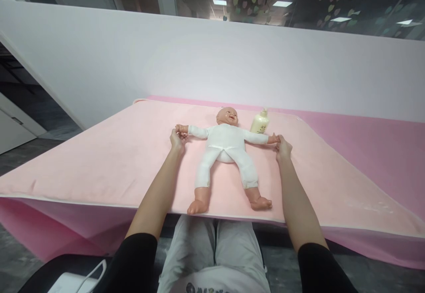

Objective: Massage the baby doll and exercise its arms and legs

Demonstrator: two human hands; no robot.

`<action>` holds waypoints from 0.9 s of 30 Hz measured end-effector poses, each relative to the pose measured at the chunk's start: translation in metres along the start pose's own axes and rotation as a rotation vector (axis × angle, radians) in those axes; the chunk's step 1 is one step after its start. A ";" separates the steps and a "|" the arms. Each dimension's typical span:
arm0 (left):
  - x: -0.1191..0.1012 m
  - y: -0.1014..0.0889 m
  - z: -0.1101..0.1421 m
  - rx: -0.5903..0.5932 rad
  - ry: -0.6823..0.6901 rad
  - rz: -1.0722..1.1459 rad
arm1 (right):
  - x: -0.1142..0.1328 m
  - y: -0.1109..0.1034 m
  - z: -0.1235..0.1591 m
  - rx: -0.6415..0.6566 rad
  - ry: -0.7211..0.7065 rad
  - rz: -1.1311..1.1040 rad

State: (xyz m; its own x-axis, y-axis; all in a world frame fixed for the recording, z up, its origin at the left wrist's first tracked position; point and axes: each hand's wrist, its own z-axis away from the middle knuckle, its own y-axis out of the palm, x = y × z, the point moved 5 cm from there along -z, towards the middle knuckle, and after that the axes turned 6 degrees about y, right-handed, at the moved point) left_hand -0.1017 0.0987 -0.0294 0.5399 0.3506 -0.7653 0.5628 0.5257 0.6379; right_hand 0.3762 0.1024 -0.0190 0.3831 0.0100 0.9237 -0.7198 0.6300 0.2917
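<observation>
A baby doll (227, 139) with a white cloth body lies on its back on the pink blanket (109, 160), head away from me and bare feet at the near edge. Its arms are stretched straight out to both sides. My left hand (178, 140) is closed around the doll's hand on the left. On the other side, my right hand (283, 146) pinches the fingers of the doll's other hand. A pale yellow bottle (260, 122) stands just behind the doll's arm on the right, its lower part hidden by that arm.
The blanket lies over a darker pink cloth (375, 147) that hangs down at the front. A white partition (212, 63) rises behind the table, with glass above it. My legs (215, 248) are under the near edge. A white device (71, 283) with a cable is at lower left.
</observation>
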 end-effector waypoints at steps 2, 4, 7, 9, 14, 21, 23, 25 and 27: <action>0.000 0.000 0.000 -0.002 -0.002 0.002 | -0.001 0.000 0.000 -0.009 -0.002 0.009; 0.000 0.000 0.001 -0.007 -0.005 0.004 | -0.001 0.000 -0.002 -0.019 -0.022 0.008; -0.001 0.001 0.002 -0.011 -0.005 0.008 | -0.003 0.000 -0.006 -0.037 -0.053 0.003; -0.001 0.001 0.003 -0.012 -0.005 0.013 | -0.005 -0.001 -0.009 -0.050 -0.068 0.000; -0.002 0.002 0.006 -0.009 -0.006 0.023 | -0.007 0.000 -0.014 -0.037 -0.084 -0.029; -0.005 0.003 0.010 -0.014 -0.012 0.031 | -0.007 -0.001 -0.011 -0.041 -0.069 -0.015; -0.005 0.003 0.010 -0.011 -0.010 0.032 | -0.006 0.000 -0.010 -0.019 -0.057 -0.009; -0.005 0.003 0.010 -0.004 -0.005 0.026 | -0.006 0.002 -0.008 0.014 -0.044 -0.014; -0.004 0.003 0.010 -0.003 0.001 0.016 | -0.005 0.002 -0.007 0.038 -0.029 -0.026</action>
State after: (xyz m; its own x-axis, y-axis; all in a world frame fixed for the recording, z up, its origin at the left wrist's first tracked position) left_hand -0.0960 0.0910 -0.0233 0.5486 0.3597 -0.7548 0.5519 0.5224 0.6500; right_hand 0.3765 0.1091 -0.0250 0.3852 -0.0288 0.9224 -0.7315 0.5999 0.3241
